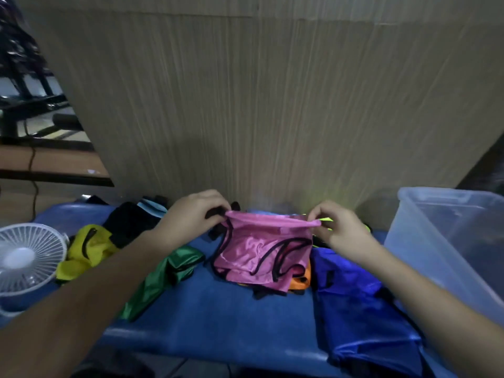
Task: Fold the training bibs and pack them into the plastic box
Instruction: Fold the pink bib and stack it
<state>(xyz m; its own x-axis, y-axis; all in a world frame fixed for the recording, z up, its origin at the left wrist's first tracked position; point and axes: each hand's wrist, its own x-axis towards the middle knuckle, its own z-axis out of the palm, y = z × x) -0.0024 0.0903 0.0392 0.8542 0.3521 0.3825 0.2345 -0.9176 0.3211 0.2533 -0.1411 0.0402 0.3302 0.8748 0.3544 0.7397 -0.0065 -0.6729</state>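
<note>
A pink training bib (261,252) with black trim hangs folded over in front of me, above the blue-covered table (231,317). My left hand (191,214) pinches its top left corner, and my right hand (338,227) pinches its top right corner. The top edge is stretched between both hands. A clear plastic box (447,241) stands at the right. Other bibs lie loose on the table: yellow (87,249), green (166,276), dark blue (354,290), black (131,219), and an orange one (300,282) partly hidden under the pink bib.
A small white fan (24,260) stands at the table's left edge. A tall brown panel (272,105) rises right behind the table. A desk and dark furniture (41,159) show at the far left.
</note>
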